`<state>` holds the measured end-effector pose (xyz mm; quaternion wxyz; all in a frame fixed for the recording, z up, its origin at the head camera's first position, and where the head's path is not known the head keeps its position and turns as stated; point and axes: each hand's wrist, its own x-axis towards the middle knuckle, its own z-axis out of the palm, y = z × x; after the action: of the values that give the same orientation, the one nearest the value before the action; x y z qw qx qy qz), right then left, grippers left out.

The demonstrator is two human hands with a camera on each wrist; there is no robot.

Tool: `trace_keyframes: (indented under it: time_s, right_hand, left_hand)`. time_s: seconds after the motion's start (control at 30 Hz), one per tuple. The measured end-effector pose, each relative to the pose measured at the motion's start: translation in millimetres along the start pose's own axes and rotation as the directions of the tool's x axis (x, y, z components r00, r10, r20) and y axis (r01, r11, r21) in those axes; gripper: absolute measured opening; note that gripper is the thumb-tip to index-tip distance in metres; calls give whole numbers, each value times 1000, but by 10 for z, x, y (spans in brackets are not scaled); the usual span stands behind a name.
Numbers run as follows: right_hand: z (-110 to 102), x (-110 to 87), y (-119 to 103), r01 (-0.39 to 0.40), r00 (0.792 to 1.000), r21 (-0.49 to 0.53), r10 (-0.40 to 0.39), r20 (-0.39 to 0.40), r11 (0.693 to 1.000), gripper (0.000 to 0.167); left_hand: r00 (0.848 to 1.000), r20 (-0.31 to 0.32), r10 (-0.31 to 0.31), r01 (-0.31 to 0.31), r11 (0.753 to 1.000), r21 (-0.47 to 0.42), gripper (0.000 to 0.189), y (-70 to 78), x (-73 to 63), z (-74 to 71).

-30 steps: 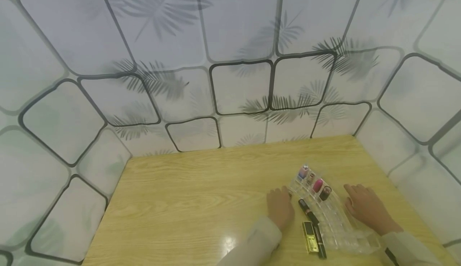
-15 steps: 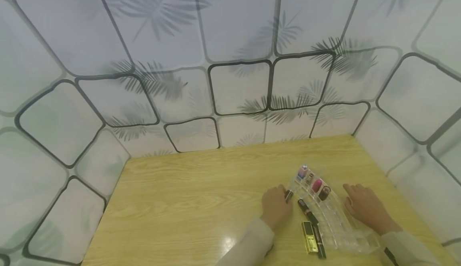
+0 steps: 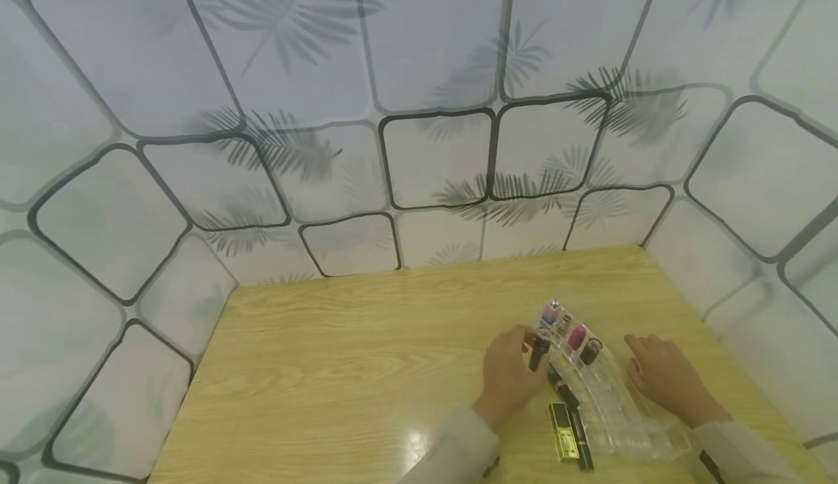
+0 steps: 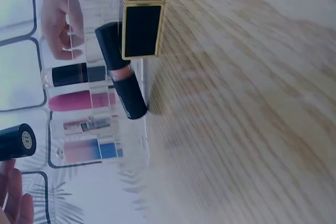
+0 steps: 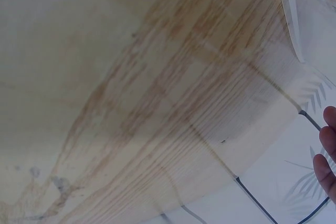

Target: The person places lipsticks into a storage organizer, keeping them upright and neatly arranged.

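My left hand (image 3: 507,375) pinches a black lipstick tube (image 3: 539,353) between thumb and fingers, beside the far left end of a clear, curved lipstick organizer (image 3: 612,397). In the left wrist view, that lipstick tube (image 4: 16,141) shows a round label on its end. Far-end slots of the organizer hold a pink-and-blue tube (image 3: 551,312), a small patterned tube (image 3: 565,324), a magenta lipstick (image 3: 577,337) and a black one (image 3: 591,351). My right hand (image 3: 668,378) lies to the organizer's right, fingers relaxed, holding nothing; its fingertips (image 5: 325,137) show in the right wrist view.
Left of the organizer lie a black tube (image 3: 561,386), a gold-and-black lipstick (image 3: 564,431) and a slim black tube (image 3: 581,440). The wooden table (image 3: 366,353) stretches left. Patterned wall panels (image 3: 439,164) enclose its back and sides.
My left hand has taken up the black lipstick tube, raised it and turned it more upright, moving first slightly left, then right toward the organizer. My right hand stays put.
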<state>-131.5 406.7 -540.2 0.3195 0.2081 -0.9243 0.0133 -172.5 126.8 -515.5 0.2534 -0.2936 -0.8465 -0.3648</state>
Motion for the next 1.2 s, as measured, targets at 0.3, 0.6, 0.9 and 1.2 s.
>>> trace_keyframes:
  time_s: [0.3, 0.6, 0.9, 1.2]
  right_hand:
    - [27, -13, 14, 7, 1000, -4, -7, -1, 1000, 30]
    - [25, -8, 9, 17, 1000, -14, -18, -20, 1000, 33]
    - [18, -8, 14, 16, 1000, -13, -16, -12, 1000, 33]
    - [5, 8, -6, 21, 999, -12, -21, -25, 1000, 35]
  left_hand:
    - [985, -46, 164, -164, 986, 8, 33, 158, 51, 96]
    - [974, 4, 227, -227, 974, -4, 32, 317, 98, 338]
    - [970, 58, 237, -239, 971, 25, 35, 456, 90, 523]
    - [973, 35, 226, -229, 970, 81, 36, 508, 38, 607]
